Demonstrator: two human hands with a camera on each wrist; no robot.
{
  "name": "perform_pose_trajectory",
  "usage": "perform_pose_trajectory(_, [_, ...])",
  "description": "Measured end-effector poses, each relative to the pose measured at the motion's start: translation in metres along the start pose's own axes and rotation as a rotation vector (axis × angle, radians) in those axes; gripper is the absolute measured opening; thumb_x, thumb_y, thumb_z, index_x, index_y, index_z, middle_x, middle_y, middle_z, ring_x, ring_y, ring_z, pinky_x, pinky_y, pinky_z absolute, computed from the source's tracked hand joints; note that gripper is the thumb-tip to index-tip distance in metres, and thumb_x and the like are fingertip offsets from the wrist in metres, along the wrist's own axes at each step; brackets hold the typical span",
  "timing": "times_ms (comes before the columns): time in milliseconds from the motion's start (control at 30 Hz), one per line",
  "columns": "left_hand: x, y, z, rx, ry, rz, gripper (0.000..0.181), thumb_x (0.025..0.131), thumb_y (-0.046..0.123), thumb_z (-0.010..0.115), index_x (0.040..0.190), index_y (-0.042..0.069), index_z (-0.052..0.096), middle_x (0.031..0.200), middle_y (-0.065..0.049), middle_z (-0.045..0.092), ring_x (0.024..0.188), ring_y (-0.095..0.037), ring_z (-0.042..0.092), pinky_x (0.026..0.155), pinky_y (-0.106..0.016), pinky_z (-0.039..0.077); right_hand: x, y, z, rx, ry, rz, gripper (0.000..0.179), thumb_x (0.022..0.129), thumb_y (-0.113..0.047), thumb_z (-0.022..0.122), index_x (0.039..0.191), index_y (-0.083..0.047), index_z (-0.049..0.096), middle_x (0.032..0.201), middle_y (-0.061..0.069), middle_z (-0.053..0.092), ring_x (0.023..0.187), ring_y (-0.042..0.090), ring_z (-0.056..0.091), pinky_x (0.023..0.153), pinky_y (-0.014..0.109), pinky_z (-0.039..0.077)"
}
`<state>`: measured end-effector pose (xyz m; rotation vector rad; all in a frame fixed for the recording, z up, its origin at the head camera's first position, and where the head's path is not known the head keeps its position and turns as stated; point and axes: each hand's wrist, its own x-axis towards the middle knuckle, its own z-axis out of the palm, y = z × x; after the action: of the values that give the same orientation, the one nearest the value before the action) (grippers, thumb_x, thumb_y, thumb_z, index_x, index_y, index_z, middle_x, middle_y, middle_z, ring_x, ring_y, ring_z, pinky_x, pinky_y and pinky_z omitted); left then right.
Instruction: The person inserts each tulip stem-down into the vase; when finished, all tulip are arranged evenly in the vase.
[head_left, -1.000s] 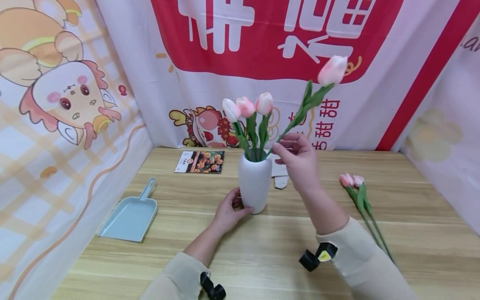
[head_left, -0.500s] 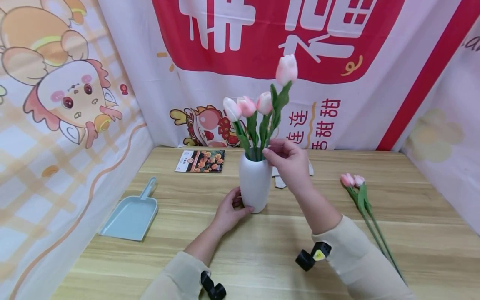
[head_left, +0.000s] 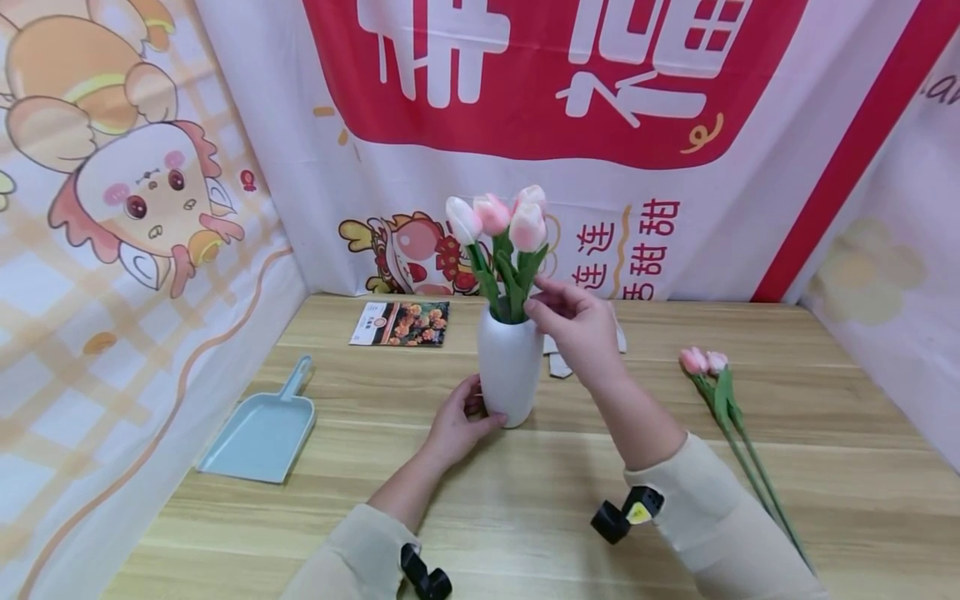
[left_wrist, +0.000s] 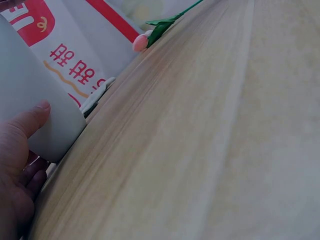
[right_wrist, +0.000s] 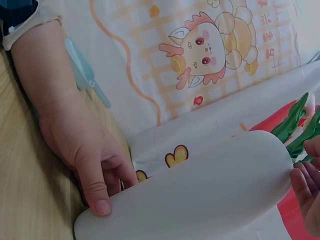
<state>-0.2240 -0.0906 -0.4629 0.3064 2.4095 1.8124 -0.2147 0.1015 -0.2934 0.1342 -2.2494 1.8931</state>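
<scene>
A white vase (head_left: pixel 510 375) stands upright on the wooden table with several pink and white tulips (head_left: pixel 491 215) in it. My left hand (head_left: pixel 454 423) grips the vase low down, thumb on the near side and fingers curled round its left; the left wrist view shows the thumb (left_wrist: pixel 37 117) against the vase wall. At the mouth, my right hand (head_left: pixel 577 329) pinches the frontmost tulip (head_left: pixel 528 229) low among its leaves, thumb and forefinger right at the rim. In the right wrist view, this hand's fingers (right_wrist: pixel 302 187) are partly cut off at the edge.
Two more tulips (head_left: pixel 705 362) lie on the table to the right. A light blue dustpan (head_left: pixel 262 433) lies at the left. Behind the vase are a flower-picture packet (head_left: pixel 401 323) and a partly hidden whitish flat item (head_left: pixel 561 364). Printed cloth (head_left: pixel 420 167) walls the back and sides.
The tulip at my right hand has swung from leaning right to upright and then dropped deeper into the vase. My right hand moved left to the rim; the left hand stayed on the vase.
</scene>
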Motion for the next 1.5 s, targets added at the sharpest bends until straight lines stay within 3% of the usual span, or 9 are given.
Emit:
perform_pose_trajectory(333, [-0.001,0.002,0.001,-0.006,-0.003,-0.004,0.074,0.08,0.023,0.08,0.144,0.014,0.044,0.134,-0.012,0.058,0.124,-0.03,0.056,0.109,-0.048,0.044,-0.001,0.002,-0.008,0.098,0.044,0.001,0.037,0.09,-0.012,0.068,0.127,-0.006,0.063,0.097,-0.002,0.064,0.09,0.01,0.061,0.076,0.02,0.059])
perform_pose_trajectory(567, [-0.001,0.001,0.001,-0.005,0.003,0.0,0.075,0.08,0.025,0.081,0.144,0.014,0.044,0.133,-0.012,0.058,0.123,-0.03,0.057,0.109,-0.048,0.045,-0.006,0.01,-0.026,0.109,0.093,-0.024,0.038,0.091,-0.013,0.069,0.127,-0.002,0.062,0.09,-0.011,0.065,0.085,0.006,0.061,0.074,0.018,0.059])
perform_pose_trajectory(700, [-0.001,-0.001,0.001,-0.012,0.006,0.007,0.077,0.079,0.026,0.082,0.145,0.014,0.043,0.134,-0.012,0.058,0.123,-0.029,0.057,0.109,-0.047,0.045,-0.012,0.017,-0.044,0.107,0.126,0.006,0.036,0.091,-0.012,0.069,0.125,-0.003,0.063,0.089,-0.013,0.066,0.083,0.003,0.063,0.075,0.017,0.059])
perform_pose_trajectory(933, [-0.001,-0.001,0.001,-0.022,0.009,0.01,0.078,0.079,0.025,0.082,0.145,0.013,0.043,0.134,-0.012,0.058,0.123,-0.03,0.057,0.109,-0.047,0.045,-0.023,0.035,-0.084,0.119,0.198,0.139,0.034,0.09,-0.02,0.072,0.123,-0.014,0.065,0.093,-0.01,0.064,0.085,0.002,0.063,0.074,0.013,0.057])
perform_pose_trajectory(1100, [-0.001,-0.001,0.001,-0.018,0.013,0.012,0.078,0.079,0.025,0.082,0.145,0.013,0.043,0.133,-0.012,0.058,0.122,-0.03,0.057,0.109,-0.047,0.045,-0.03,0.059,-0.112,0.176,0.254,0.115,0.019,0.09,-0.016,0.071,0.107,-0.023,0.07,0.087,-0.012,0.066,0.08,0.0,0.064,0.07,0.013,0.057])
perform_pose_trajectory(1300, [-0.001,-0.002,0.001,-0.021,0.015,0.015,0.077,0.079,0.025,0.082,0.145,0.013,0.043,0.133,-0.012,0.058,0.122,-0.029,0.057,0.108,-0.047,0.046,-0.043,0.082,-0.143,0.27,0.297,0.121,0.019,0.088,-0.01,0.072,0.097,-0.027,0.072,0.082,-0.012,0.069,0.074,-0.001,0.067,0.066,0.013,0.057])
perform_pose_trajectory(1500, [0.0,-0.002,0.001,-0.023,0.015,0.013,0.077,0.079,0.026,0.082,0.145,0.014,0.043,0.133,-0.012,0.058,0.122,-0.029,0.057,0.108,-0.047,0.046,-0.055,0.101,-0.171,0.218,0.339,0.164,0.023,0.089,-0.01,0.071,0.093,-0.033,0.072,0.08,-0.018,0.068,0.074,-0.005,0.063,0.061,0.011,0.055])
